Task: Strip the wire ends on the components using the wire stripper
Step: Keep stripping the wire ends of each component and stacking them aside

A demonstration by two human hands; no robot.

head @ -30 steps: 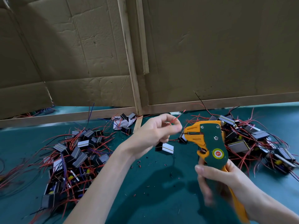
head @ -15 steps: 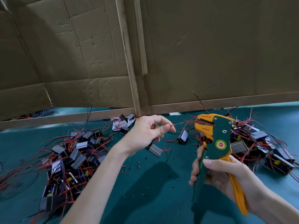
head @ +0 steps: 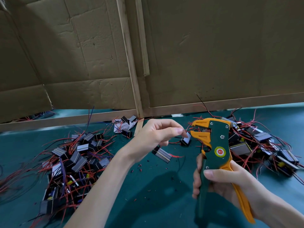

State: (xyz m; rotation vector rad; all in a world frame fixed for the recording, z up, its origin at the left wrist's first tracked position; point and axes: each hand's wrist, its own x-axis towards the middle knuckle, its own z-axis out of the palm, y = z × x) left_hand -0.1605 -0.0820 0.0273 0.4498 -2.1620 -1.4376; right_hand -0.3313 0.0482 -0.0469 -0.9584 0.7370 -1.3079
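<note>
My left hand (head: 156, 134) pinches a thin red wire (head: 187, 129) between thumb and forefinger. The wire's free end points right and lies at the mouth of the orange jaws. A small black and silver component (head: 162, 154) hangs on its wires just under that hand. My right hand (head: 222, 183) grips the green and orange wire stripper (head: 217, 145) upright by its handles, which are spread apart. The jaws gape and face left.
Piles of black components with red wires lie on the green mat (head: 148, 195), one at the left (head: 74, 158) and one at the right (head: 263, 145). One component (head: 185, 139) sits under the jaws. Red insulation scraps (head: 139, 168) dot the mat. Cardboard walls (head: 213, 55) stand behind.
The stripper pulled away to the right and its handles spread. It has since come back left, so the jaws again meet the wire end. My left hand shifted slightly.
</note>
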